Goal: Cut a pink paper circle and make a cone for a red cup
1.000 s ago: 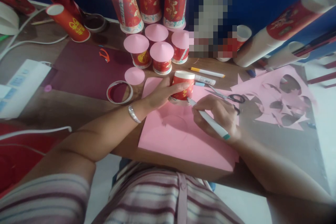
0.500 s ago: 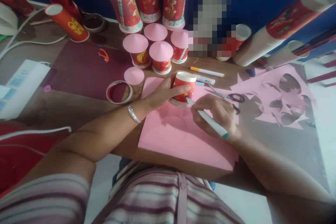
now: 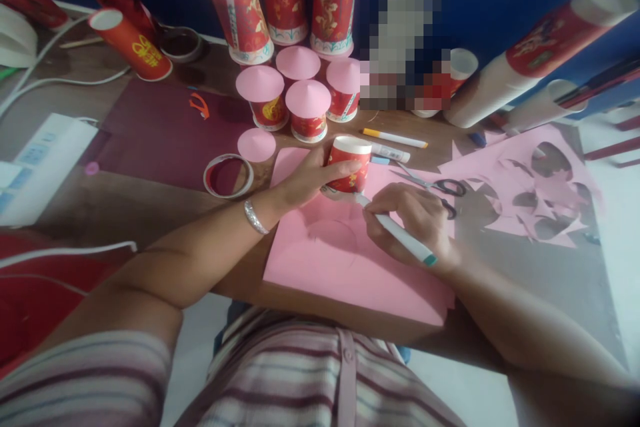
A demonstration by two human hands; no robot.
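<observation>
My left hand (image 3: 313, 180) is wrapped round a short cardboard tube (image 3: 347, 170) covered in red paper with a gold pattern, its white rims showing at top and bottom. Between the fingers of my right hand (image 3: 413, 217) is a white marker (image 3: 403, 237) with a green end. Its tip is at the tube's white lower band, where some dark drawn lines show. Both hands are over a stack of pink paper (image 3: 345, 280) that bears a faint curved outline. Scissors (image 3: 430, 183) with dark handles lie just beyond my right hand.
Several red tubes with pink cone roofs (image 3: 307, 100) stand at the back. A yellow-and-white marker (image 3: 395, 138) and a glue stick (image 3: 390, 151) lie behind the held tube. Cut pink scraps (image 3: 507, 177) lie right; a tape roll (image 3: 227, 177) and maroon sheet (image 3: 165, 140) lie left.
The marker's tip has moved slightly down, from the red paper's lower edge to the white band. The held tube has shifted or turned a little leftward.
</observation>
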